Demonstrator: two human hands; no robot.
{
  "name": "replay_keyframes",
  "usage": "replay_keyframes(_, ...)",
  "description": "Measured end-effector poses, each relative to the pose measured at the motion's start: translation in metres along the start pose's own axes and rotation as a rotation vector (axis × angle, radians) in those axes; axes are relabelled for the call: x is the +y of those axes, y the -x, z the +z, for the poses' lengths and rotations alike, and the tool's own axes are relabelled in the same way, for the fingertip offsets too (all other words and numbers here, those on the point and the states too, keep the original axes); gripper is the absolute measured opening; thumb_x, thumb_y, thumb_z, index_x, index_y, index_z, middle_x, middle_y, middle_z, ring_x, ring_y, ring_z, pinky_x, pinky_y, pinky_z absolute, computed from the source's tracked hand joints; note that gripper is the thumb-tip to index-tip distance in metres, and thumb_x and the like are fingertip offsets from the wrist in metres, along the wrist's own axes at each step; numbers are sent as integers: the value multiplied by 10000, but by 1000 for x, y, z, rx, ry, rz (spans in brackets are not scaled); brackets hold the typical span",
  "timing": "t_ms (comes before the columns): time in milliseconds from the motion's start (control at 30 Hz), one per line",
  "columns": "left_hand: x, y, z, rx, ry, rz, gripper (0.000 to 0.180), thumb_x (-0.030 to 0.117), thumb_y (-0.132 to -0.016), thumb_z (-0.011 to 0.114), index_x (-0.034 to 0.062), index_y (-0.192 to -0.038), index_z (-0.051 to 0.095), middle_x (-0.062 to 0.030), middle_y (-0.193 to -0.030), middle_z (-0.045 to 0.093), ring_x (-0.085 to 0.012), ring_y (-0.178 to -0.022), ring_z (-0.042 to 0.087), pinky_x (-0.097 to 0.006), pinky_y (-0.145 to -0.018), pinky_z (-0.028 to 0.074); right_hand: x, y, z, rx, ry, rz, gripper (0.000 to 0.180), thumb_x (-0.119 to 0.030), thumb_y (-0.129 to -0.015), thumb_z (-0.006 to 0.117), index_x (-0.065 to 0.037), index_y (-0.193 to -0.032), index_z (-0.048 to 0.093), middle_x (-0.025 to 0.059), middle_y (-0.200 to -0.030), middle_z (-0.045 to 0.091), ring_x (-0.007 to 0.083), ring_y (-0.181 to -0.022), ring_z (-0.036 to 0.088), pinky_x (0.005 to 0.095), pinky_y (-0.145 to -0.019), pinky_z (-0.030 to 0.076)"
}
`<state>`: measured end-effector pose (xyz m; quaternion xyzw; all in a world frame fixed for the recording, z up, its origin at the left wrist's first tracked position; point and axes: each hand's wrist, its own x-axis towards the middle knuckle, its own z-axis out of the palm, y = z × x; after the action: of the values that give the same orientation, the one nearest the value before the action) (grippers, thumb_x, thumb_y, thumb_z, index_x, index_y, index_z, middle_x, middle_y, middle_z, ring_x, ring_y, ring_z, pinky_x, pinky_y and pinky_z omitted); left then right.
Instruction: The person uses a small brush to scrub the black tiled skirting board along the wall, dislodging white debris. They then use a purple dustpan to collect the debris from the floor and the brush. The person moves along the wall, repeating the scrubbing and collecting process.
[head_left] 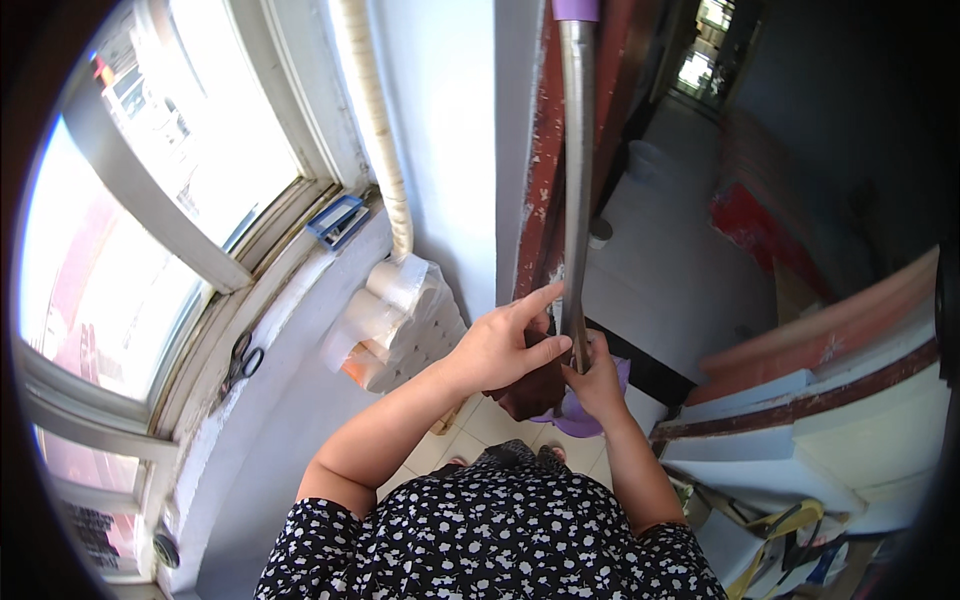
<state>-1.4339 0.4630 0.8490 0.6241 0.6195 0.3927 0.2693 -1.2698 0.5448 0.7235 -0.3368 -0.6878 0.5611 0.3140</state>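
Note:
A long silvery metal pole (578, 150) with a purple end rises in front of me, slanting up to the top edge. My right hand (600, 382) is closed round its lower part. On the pole's left side is my left hand (512, 340), its index finger and thumb stretched to the metal. Its other fingers curl under, over a dark brown cloth (530, 385) that hangs below the palm; their grip is partly hidden. Behind the cloth and right hand, lower down, shows a purple plastic piece (575, 418); I cannot tell whether it joins the pole.
Scissors (241, 360) and a blue tray (338, 220) lie on the window sill at left. Wrapped paper rolls (400, 320) stand below it, beside a pipe (380, 130). A reddish door frame (535, 200) borders a dim room at right. Various tools (785, 530) fill the lower right.

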Motion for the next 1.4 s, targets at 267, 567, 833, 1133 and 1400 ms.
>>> replay_keyframes(267, 8, -33, -11, -131, 470, 83, 434, 226, -864, 633, 15, -1199, 454, -17, -733, 554, -76, -680, 502, -240, -638, 427, -1, 23, -17, 19, 218, 129, 599, -188, -722, 748, -75, -1197, 401, 176, -1063, 611, 286, -995, 603, 353, -840, 457)
replay_keyframes(567, 28, -70, 32, -332, 199, 122, 233, 234, -878, 575, 35, -994, 614, -148, -880, 651, -270, -856, 633, -325, -781, 470, 48, 43, -60, 113, 255, 260, 633, -273, -712, 754, -89, -1201, 395, 195, -1039, 615, 362, -964, 603, 398, -810, 467)
replay_keyframes(833, 46, -145, 138, -229, 215, 105, 161, 140, -869, 577, -5, -937, 586, -81, -829, 599, -154, -797, 568, -284, -765, 449, 87, 27, -188, 288, 350, 167, 570, -240, -731, 741, -70, -1172, 423, 203, -994, 615, 363, -902, 613, 392, -769, 472)
replay_keyframes(1133, 59, -263, 244, -30, 114, 102, 151, 138, -855, 596, 6, -928, 592, -95, -759, 599, -144, -725, 567, -277, -709, 459, 145, 0, -380, 584, 170, 155, 454, -118, -762, 701, -17, -1132, 458, 82, -821, 619, 197, -786, 608, 304, -725, 469)
replay_keyframes(1400, 16, -391, 262, 99, 66, 0, 195, 201, -842, 606, 33, -942, 609, -130, -782, 630, -180, -740, 616, -300, -705, 473, 193, -99, -446, 623, -149, 212, 342, -74, -815, 643, -23, -1110, 477, 16, -858, 559, 105, -789, 532, 244, -733, 434)
